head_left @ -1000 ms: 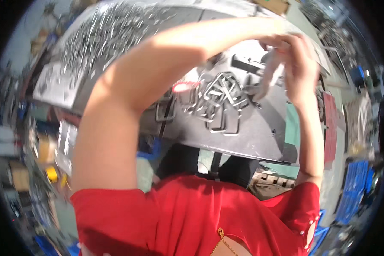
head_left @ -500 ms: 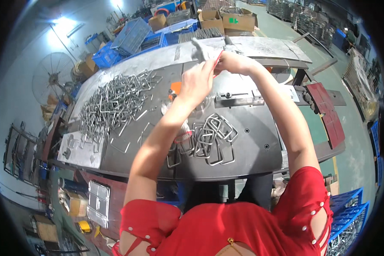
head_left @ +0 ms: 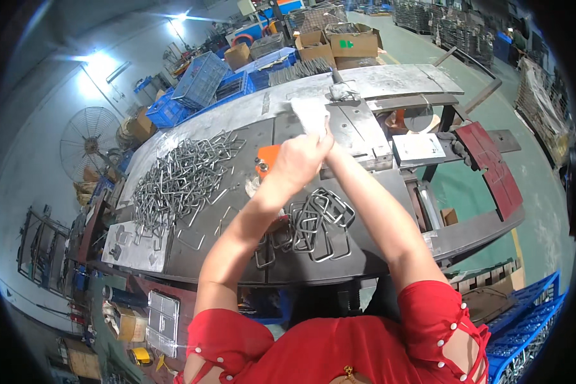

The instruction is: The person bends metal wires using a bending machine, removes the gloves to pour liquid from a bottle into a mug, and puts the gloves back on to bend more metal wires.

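Observation:
Above the middle of the table, my left hand (head_left: 299, 159) is closed at my right wrist, where the cuff of a white work glove (head_left: 310, 115) appears to be gripped. My right hand (head_left: 318, 126) seems to be inside that glove, its fingers covered and blurred. Just left of my left hand lies an orange part (head_left: 267, 157) with small metal fittings. Several bent metal rod frames (head_left: 320, 221) lie loosely stacked between my forearms. Part of a red and white cloth-like item (head_left: 279, 223) shows beside my left forearm.
A large heap of bent metal rods (head_left: 179, 179) covers the table's left side. Behind the work surface stand blue crates (head_left: 201, 80) and cardboard boxes (head_left: 352, 45). A metal fixture block (head_left: 358, 131) is beyond my right forearm, with a white box (head_left: 419, 147) to its right.
My hands have come nearer and lower, and the right forearm has swung inward. The glove now stretches up from the right wrist, with the left hand around it. The view has shifted slightly.

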Tool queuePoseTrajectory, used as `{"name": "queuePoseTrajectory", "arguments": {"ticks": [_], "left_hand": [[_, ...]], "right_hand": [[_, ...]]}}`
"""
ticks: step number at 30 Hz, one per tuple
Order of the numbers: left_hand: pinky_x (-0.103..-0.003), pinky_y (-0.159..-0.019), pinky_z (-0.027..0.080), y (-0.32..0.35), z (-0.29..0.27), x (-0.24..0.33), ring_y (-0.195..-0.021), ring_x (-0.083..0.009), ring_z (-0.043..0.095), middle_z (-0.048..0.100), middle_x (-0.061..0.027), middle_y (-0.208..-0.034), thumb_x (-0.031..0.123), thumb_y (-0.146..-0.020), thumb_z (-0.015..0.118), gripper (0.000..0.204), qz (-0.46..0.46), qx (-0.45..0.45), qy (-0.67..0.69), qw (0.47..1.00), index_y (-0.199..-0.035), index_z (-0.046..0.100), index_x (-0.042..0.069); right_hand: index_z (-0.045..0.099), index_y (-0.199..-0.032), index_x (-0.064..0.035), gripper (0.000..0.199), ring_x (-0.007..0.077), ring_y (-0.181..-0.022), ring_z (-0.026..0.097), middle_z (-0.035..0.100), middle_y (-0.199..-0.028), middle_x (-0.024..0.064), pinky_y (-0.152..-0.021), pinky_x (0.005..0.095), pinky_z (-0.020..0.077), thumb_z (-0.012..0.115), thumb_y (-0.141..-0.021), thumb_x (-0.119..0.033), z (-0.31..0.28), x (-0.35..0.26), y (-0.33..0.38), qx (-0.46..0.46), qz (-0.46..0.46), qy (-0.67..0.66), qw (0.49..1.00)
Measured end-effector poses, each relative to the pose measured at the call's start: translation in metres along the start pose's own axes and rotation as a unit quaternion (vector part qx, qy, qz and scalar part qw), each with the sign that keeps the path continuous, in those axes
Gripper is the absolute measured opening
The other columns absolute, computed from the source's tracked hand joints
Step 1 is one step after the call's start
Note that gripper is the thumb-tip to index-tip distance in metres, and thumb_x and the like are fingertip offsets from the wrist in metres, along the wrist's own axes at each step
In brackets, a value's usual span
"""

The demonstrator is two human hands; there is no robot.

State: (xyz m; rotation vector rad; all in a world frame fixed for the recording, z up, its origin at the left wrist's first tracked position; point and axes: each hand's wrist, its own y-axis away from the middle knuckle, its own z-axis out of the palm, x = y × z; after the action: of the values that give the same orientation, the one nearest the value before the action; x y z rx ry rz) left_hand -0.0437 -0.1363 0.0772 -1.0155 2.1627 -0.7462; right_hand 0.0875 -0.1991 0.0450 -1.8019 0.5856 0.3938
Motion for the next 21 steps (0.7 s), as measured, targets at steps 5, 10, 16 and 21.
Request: {"name": "queuePoseTrajectory", "arguments": {"ticks": [5,10,16,21], "left_hand": [[-0.039,-0.059,0.053,0.003,0.009,-0.01,-0.068,-0.0272,0.064,0.058,-0.0086,-0.077,0.015,-0.082,0.07,0.024,0.023,-0.033,-0.044,0.998,-0.103,0.058,0.009],[-0.05,-0.072,0.053,-0.004,0.016,-0.033,-0.082,-0.0369,0.069,0.068,-0.0131,-0.088,0.025,-0.085,0.073,0.029,-0.286,0.019,0.026,0.958,-0.101,0.058,0.007],[-0.05,-0.067,0.054,-0.002,0.019,0.012,-0.075,-0.04,0.068,0.068,-0.0183,-0.079,0.026,-0.089,0.064,0.023,-0.244,-0.14,0.015,0.96,-0.083,0.063,0.004],[-0.049,-0.064,0.054,0.016,0.017,0.042,-0.07,-0.0379,0.068,0.068,-0.0177,-0.077,0.026,-0.089,0.064,0.025,-0.18,-0.212,0.033,0.96,-0.08,0.064,0.003]], "right_hand": [[0.067,-0.121,-0.0047,0.057,0.0212,-0.095,0.064,0.071,-0.112,0.0075,-0.083,0.0367,0.0511,0.047,-0.1,-0.054,-0.002,0.001,-0.015,-0.13,0.201,-0.425,0.873],[0.05,-0.144,-0.0045,0.094,0.0343,-0.128,0.051,0.051,-0.145,0.0162,-0.106,0.0475,0.0418,0.036,-0.091,-0.081,-0.02,-0.029,-0.039,-0.162,0.234,-0.789,0.545],[0.046,-0.137,-0.0044,0.054,0.0348,-0.125,0.055,0.053,-0.139,0.0163,-0.105,0.048,0.0459,0.057,-0.1,-0.041,-0.041,-0.03,-0.049,0.017,0.134,-0.847,0.513],[0.041,-0.145,-0.0014,0.052,0.0352,-0.141,0.04,0.048,-0.144,0.0192,-0.117,0.0494,0.0341,0.051,-0.104,-0.031,-0.026,-0.015,-0.035,0.059,0.092,-0.791,0.602]]}}
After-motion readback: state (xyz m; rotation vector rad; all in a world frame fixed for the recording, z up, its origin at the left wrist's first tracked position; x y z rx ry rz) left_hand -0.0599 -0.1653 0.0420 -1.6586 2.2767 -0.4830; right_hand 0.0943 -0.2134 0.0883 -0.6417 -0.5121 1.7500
